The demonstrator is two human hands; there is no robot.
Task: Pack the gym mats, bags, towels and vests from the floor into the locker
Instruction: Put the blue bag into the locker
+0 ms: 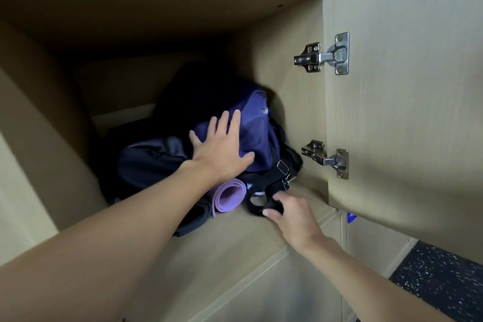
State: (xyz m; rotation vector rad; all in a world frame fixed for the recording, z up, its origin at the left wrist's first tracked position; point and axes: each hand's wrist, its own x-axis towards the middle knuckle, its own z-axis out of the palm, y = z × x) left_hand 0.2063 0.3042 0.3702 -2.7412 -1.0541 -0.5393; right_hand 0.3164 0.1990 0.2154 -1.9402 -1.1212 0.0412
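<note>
LOCKER PACKING: A person's left hand [222,148] presses flat on a purple fabric bag [254,133] inside a pale wood-grain locker [235,246]. The arm stretches in from the lower left, palm down, fingers [236,119] straight and spread, grasping nothing. The right hand [290,213] reaches in from the lower right, nearer the opening, its fingers and thumb curled round a loop of black webbing strap [266,187] at the front of the pile.

The strap runs up past a silver metal buckle [282,167] toward the purple bag's right side. That bag sits on top of the pile, close to the right wall. Touching it on the left lies a dark navy duffel bag [149,159]. Beneath both, a rolled lilac foam mat [230,196] shows its spiral end toward the opening. A dark grey rolled mat [194,217] lies just beside it on the left, and both rest on the locker's shelf. A dark shape at the back of the compartment is too shadowed to identify.

The locker door [405,86] stands open at right on two steel hinges [324,56]. Below it is a black speckled floor [439,277].
</note>
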